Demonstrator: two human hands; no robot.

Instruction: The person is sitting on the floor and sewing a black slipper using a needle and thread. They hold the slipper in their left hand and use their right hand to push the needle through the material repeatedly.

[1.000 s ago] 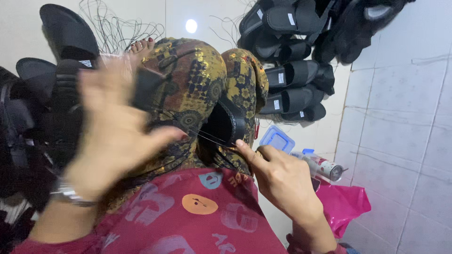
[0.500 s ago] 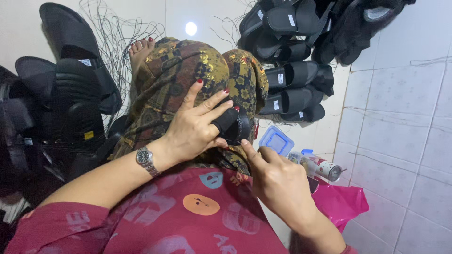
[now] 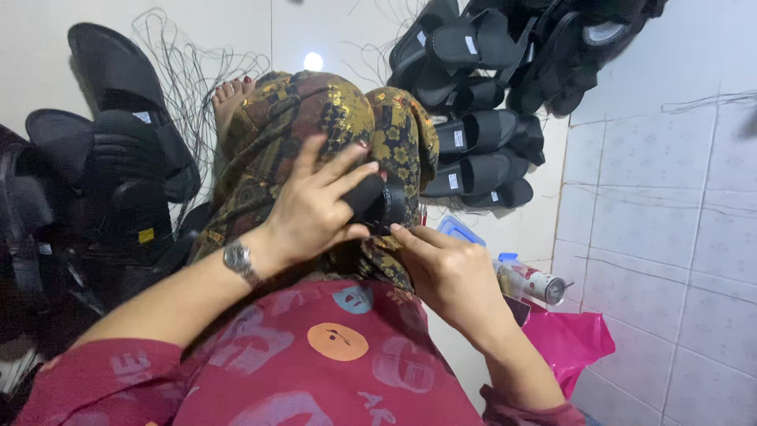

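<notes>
Black sandal (image 3: 377, 201) held on the lap betw. both hands, over patterned skirt fabric (image 3: 315, 118)

Sandal looks like matte moulded foam w/ a broad strap; most of it is hidden by fingers, so its full shape can't be made out. Left hand (image 3: 315, 207), w/ a metal wristwatch (image 3: 239, 259), is wrapped over its top, fingers spread and pressed on. Right hand (image 3: 449, 272) is closed at its lower edge, fingertips pinched; whatever is pinched is too small to tell. Similar black sandals are piled at left (image 3: 118, 173) and upper right (image 3: 489, 95); thin dark threads (image 3: 189, 71) are strewn on the pale floor, a glossy pink bag (image 3: 564, 339) lies at right, partly cut off by the forearm
</notes>
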